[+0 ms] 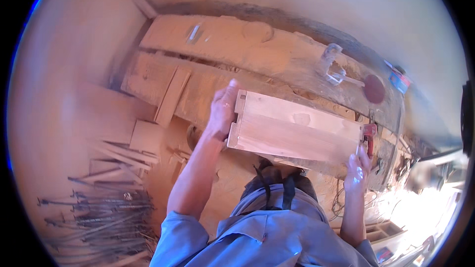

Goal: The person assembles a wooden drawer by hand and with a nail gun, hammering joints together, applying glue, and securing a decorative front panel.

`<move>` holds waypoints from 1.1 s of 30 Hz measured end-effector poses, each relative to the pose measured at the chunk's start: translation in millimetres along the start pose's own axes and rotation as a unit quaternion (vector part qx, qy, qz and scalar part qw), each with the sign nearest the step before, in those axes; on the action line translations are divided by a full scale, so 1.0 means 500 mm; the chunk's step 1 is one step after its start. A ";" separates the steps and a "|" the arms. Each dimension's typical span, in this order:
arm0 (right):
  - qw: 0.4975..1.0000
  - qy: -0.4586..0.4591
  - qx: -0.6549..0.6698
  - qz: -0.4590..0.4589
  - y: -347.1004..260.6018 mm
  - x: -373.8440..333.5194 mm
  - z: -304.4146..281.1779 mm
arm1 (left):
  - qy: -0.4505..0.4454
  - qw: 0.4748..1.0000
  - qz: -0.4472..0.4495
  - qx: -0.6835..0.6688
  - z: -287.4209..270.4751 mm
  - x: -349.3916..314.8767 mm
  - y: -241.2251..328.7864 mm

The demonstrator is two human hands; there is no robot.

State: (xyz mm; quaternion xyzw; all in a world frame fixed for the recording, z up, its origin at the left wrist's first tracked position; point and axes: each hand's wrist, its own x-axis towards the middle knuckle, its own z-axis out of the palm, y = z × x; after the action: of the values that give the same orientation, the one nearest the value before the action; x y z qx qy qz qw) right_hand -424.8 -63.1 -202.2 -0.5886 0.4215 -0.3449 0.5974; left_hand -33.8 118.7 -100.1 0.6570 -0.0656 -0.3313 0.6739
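Observation:
A pale wooden board (297, 126), with a notched left end and a darker patch on its face, is held between my two hands over the near side of the workbench. My left hand (222, 111) is closed on its left end, the thumb along the upper corner. At the lower right corner, my right hand (357, 170) grips the other end, with its fingertips partly behind the wood. Just past that end lies a red tool (369, 133), partly hidden by the board.
The dusty workbench (222, 39) carries a narrow plank (173, 94), a cut clear plastic container (332, 64), a dark red disc (374, 89) and a blue box (400, 81). Several metal bar clamps (104, 212) and wood offcuts (123, 153) are piled at the lower left.

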 end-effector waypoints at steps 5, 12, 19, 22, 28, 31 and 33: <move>0.904 0.031 0.366 0.220 0.187 0.026 0.095 | -0.063 0.952 0.129 0.271 0.116 -0.040 0.131; 0.834 0.001 0.428 0.347 0.386 0.073 0.260 | -0.076 0.829 0.255 0.492 0.272 -0.055 0.044; 0.941 -0.033 0.244 0.233 0.330 0.074 0.192 | -0.141 0.685 0.441 0.563 0.388 -0.053 -0.131; 0.983 -0.066 0.047 0.167 0.278 0.052 0.102 | -0.164 0.755 0.316 0.551 0.370 -0.062 -0.109; 0.929 0.280 -0.230 0.077 0.272 0.015 -0.227 | -0.329 0.733 0.288 0.521 0.387 -0.068 -0.056; 0.891 0.344 -0.276 0.111 0.316 0.027 -0.409 | -0.366 0.737 0.270 0.500 0.391 -0.070 -0.048; 0.835 0.380 -0.357 0.178 0.433 0.051 -0.496 | -0.354 0.748 0.231 0.512 0.385 -0.080 -0.032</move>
State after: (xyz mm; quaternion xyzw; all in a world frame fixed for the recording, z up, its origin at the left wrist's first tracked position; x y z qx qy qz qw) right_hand -658.2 -173.7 -407.9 -0.4983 0.8066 -0.2547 0.1902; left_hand -171.4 -20.8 -76.2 0.7043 -0.6085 -0.2912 0.2209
